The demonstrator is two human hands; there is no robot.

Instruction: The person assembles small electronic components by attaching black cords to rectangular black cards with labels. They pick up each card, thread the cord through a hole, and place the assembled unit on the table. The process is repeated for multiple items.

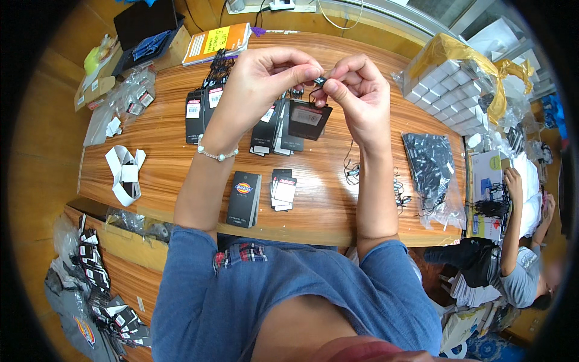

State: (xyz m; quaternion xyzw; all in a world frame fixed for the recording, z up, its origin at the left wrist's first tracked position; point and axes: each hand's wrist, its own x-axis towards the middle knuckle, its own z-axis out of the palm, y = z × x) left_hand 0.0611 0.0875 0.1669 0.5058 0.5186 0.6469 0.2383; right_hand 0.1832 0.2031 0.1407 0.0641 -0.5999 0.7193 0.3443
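Hang tag and cord in a two-handed pinch. The black tag (pixel 308 122) hangs slightly tilted over the middle of the surface (pixel 329 193), between its far and near edges; whether it touches the tags behind it cannot be told. The left hand (pixel 271 71) and right hand (pixel 360 99) each close thumb and fingertips about a small black fastener (pixel 320 80), from which a thin black cord (pixel 312 95) runs down toward the tag. The tag is probably very light, fairly stiff card, smooth enough to slide and liable to crease at its corners; it is best taken by its side edges. The cord looks limp and prone to tangling. The fastener, small and likely hard, calls for a fingertip grip at its ends.
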